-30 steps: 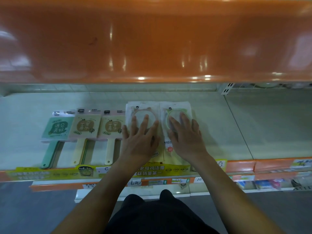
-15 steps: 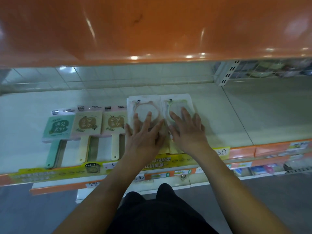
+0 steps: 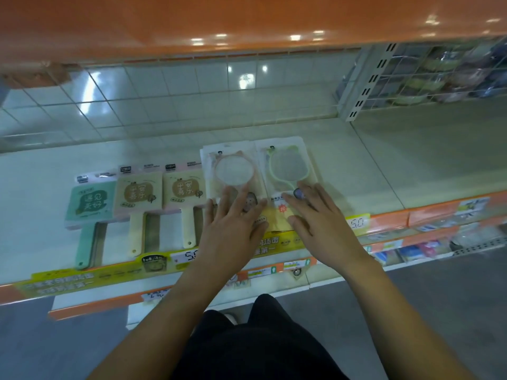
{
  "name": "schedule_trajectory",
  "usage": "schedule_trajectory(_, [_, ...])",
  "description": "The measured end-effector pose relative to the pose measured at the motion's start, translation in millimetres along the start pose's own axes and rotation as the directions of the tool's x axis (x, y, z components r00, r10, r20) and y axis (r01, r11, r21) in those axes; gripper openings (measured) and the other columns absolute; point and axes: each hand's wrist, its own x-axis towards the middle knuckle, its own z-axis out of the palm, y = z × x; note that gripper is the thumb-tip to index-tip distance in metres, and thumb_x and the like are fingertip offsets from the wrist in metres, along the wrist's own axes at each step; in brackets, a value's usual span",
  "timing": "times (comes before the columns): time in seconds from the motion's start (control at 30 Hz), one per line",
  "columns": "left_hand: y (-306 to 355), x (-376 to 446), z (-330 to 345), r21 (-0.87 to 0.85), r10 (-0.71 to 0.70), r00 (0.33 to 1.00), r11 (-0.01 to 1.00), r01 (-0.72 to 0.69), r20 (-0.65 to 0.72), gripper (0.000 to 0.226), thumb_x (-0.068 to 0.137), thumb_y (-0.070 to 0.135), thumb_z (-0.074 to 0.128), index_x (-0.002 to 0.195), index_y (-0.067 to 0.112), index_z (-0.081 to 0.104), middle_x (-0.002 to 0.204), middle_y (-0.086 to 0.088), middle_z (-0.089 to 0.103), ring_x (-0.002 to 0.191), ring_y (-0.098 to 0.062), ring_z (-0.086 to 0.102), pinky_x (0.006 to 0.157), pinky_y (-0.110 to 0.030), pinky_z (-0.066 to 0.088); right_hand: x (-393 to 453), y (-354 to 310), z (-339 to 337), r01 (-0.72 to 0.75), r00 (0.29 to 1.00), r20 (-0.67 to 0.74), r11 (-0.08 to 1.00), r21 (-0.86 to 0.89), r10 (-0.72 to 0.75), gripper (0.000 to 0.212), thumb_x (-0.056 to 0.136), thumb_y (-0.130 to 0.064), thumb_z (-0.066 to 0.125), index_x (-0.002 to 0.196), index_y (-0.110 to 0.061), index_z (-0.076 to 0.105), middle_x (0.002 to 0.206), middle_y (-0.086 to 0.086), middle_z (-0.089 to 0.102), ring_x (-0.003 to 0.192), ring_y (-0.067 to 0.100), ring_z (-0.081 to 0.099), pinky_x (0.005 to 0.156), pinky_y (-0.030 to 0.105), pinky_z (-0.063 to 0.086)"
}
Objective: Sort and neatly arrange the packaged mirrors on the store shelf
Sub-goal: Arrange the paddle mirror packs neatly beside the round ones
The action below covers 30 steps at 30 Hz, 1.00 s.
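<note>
2 clear packets (image 3: 233,171) holding round mirrors lie under flat fingers (image 3: 233,196).

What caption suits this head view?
Both hands, left and right, press flat on two packaged round mirrors on the shelf.

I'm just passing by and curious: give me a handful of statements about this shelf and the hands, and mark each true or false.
1. The left hand lies flat on the pink-rimmed mirror pack. True.
2. The right hand holds a mirror lifted off the shelf. False: it rests with straight fingers on the green-rimmed mirror pack, which lies on the shelf.
3. Three handled mirrors lie to the left of the two packs. True: one green handled mirror and two cream ones.
4. The two round-mirror packs lie far apart. False: they lie side by side.
</note>
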Motion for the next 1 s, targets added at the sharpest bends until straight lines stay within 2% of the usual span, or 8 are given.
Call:
schedule_trajectory(0.13, [-0.3,2.4,0.5,0.016,-0.015,1.0,1.0,0.015,0.016,0.057,0.09,0.06,0.013,0.142,0.045,0.028,0.16,0.003,0.01,0.147,-0.032,0.004,0.114,-0.06,0.014,5.2,8.3,3.6,0.028,1.0,0.003,1.0,0.006,-0.028,0.051,0.098,-0.049,0.031,0.147,-0.037,0.037,0.16,-0.003,0.022,0.15,0.026,0.01,0.118,0.044,0.022])
schedule_trajectory(0.23, [2.2,1.9,-1.6,0.03,-0.023,0.999,0.999,0.022,0.027,0.056,0.092,0.06,0.012,0.144,0.045,0.026,0.161,0.002,0.007,0.147,-0.03,0.001,0.115,-0.059,0.012,10.0,11.8,3.8,0.044,0.999,0.014,0.999,0.008,-0.044,0.054,0.096,-0.052,0.026,0.147,-0.035,0.037,0.161,-0.001,0.021,0.149,0.029,0.01,0.118,0.043,0.021])
schedule_trajectory(0.4, [11.4,0.0,-5.6,0.017,-0.064,0.996,0.998,0.063,0.067,0.049,0.098,0.051,0.026,0.146,0.045,0.019,0.161,0.004,-0.003,0.147,-0.025,-0.008,0.117,-0.055,0.005,5.4,9.4,0.0,0.071,0.997,0.016,0.996,-0.054,-0.07,0.054,0.098,-0.05,0.024,0.147,-0.032,0.037,0.159,0.003,0.025,0.148,0.034,0.016,0.117,0.047,0.027])
schedule_trajectory(0.6, [24.9,-1.9,-5.9,0.007,-0.107,0.994,0.994,0.107,0.029,0.048,0.099,0.044,0.033,0.146,0.039,0.027,0.16,-0.001,0.011,0.147,-0.029,0.002,0.118,-0.052,0.011,3.2,6.1,-12.9,0.078,0.994,0.078,0.997,-0.015,-0.077,0.049,0.1,-0.041,0.041,0.148,-0.031,0.036,0.159,0.003,0.022,0.147,0.034,0.011,0.116,0.05,0.026])
schedule_trajectory(0.73, [31.8,-4.7,-5.5,0.013,-0.136,0.991,0.991,0.136,0.003,0.047,0.098,0.041,0.035,0.145,0.034,0.033,0.158,-0.003,0.018,0.147,-0.031,0.008,0.116,-0.054,0.015,4.1,2.6,-21.5,0.083,0.99,0.113,0.997,-0.005,-0.082,0.051,0.099,-0.044,0.043,0.148,-0.033,0.032,0.159,0.003,0.017,0.147,0.032,0.008,0.113,0.049,0.029])
schedule_trajectory(0.87, [37.3,-6.3,-4.5,0.016,-0.145,0.988,0.989,0.146,-0.051,0.049,0.094,0.042,0.031,0.14,0.03,0.043,0.154,-0.006,0.03,0.143,-0.035,0.02,0.11,-0.057,0.027,3.2,1.6,-23.7,0.091,0.991,0.098,0.996,0.013,-0.092,0.052,0.097,-0.046,0.046,0.146,-0.032,0.037,0.157,0.006,0.021,0.145,0.035,0.012,0.11,0.051,0.031])
schedule_trajectory(1.0, [41.3,-9.0,-4.8,-0.018,-0.198,0.98,0.98,0.197,-0.034,0.048,0.096,0.043,0.032,0.143,0.033,0.036,0.157,-0.001,0.023,0.146,-0.033,0.013,0.115,-0.054,0.019,6.4,-1.0,-25.0,0.053,0.996,0.076,0.998,0.023,-0.055,0.053,0.097,-0.05,0.045,0.146,-0.032,0.038,0.158,0.008,0.019,0.146,0.037,0.012,0.114,0.052,0.022])
